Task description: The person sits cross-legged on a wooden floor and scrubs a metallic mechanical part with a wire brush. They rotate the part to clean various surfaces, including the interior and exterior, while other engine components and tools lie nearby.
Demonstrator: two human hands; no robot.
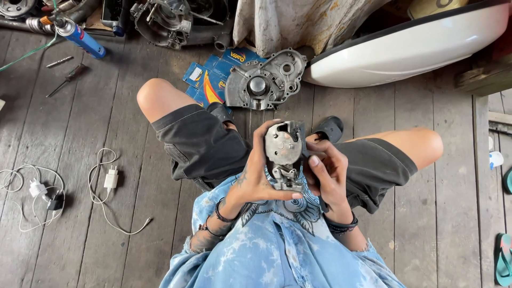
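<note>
While seated, left hand (256, 178) and right hand (328, 173) grip clamped on metal part (284, 154) | bare plank floor (106, 234) around.

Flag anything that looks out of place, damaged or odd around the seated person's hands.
Nothing looks damaged. Both the left hand and right hand hold a grey metal part upright. The one oddity: white chargers with loose tangled cables lie on the plank floor among engine parts.
</note>
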